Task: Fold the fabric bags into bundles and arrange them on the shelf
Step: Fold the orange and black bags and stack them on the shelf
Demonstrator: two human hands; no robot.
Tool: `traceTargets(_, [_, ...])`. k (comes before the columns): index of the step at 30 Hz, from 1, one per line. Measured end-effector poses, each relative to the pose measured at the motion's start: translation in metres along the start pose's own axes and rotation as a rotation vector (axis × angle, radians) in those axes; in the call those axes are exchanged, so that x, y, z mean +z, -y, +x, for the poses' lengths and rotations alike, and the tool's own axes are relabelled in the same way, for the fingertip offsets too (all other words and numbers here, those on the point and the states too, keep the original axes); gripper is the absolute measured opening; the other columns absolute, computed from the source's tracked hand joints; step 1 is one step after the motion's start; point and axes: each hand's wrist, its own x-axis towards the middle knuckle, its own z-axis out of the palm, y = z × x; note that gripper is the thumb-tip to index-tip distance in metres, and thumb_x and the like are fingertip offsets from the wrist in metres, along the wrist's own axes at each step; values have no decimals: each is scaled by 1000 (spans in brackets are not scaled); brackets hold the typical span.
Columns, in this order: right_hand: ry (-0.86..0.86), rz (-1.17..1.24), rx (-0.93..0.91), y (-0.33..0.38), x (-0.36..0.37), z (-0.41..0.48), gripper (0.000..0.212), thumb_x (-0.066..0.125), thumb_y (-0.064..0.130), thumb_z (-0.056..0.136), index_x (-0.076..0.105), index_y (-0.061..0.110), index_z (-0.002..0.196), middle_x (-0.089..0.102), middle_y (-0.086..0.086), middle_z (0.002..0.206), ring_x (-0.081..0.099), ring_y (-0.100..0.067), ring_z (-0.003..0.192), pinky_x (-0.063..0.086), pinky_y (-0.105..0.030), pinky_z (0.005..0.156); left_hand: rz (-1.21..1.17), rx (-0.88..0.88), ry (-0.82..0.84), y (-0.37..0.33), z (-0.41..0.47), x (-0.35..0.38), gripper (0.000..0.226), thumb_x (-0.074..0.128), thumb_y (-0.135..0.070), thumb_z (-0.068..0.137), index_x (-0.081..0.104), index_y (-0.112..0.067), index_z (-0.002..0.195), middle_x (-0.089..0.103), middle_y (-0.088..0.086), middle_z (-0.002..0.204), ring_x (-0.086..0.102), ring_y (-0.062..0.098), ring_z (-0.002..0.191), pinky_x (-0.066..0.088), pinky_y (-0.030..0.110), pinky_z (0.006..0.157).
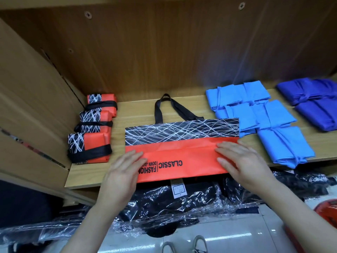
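**Shelf, viewed from above, left to right.** At the far left of the wooden shelf (pixel 200 105), three orange bundles (pixel 89 147) are set in a row running front to back, each bound by a black strap. In the middle, an orange bag (pixel 182 152) is laid flat on the shelf. Its lower part is folded up over itself, so the printed lettering is shown upside down. Its near edge overhangs the shelf front, and the black handles (pixel 158 110) lie toward the back wall. The left hand (pixel 124 170) is pressed flat on the left end of the fold — fingers straight, nothing gripped. The right hand (pixel 237 161) is laid likewise on the right end, fingers extended. Further right, light-blue bundles (pixel 273 117) are laid overlapping, and dark-blue bundles (pixel 313 103) are seen at the far right. Below the shelf, black goods in clear plastic (pixel 164 203) are visible.
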Motion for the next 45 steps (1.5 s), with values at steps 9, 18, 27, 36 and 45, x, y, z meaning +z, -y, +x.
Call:
traceTargets(9, [292,226,-64,-28,-20,-8,63,74,28,80,51,38,138,45,22,142,35,8,136,30,-28,116,-46,21,256,14,-7,-23,83,89,-1,58,61,-31,130,53,-20,133,45,1,128,25,16,114])
traceTargets(18, [118,724,447,-11,-38,0,7,79,27,76,75,29,72,62,13,55,52,0,52,39,-14,52,-428,-560,-10,-11,4,-34,12,79,-29,75,70,-37,76,67,-20,64,65,4,71,45,11,62])
traceTargets(27, [-174,431,629,11,-7,6,40,82,36,74,62,16,102,72,-3,89,68,-24,82,54,-41,77,-35,-537,-124,-27,3,-19,27,77,-36,79,61,-15,79,52,0,47,58,32,48,43,34,51])
traceTargets(36, [-227,60,522,26,5,3,64,80,33,77,56,3,128,58,-20,103,55,-41,98,48,-47,82,139,-336,-153,-31,6,-14,46,79,-17,78,62,-17,121,58,11,110,56,35,98,50,50,73])
traceTargets(45, [-29,9,536,33,-6,5,68,68,43,85,36,25,142,56,-15,103,56,-39,96,46,-43,77,385,55,409,-26,1,-16,61,57,-58,81,49,-38,138,52,8,143,52,31,128,42,53,103])
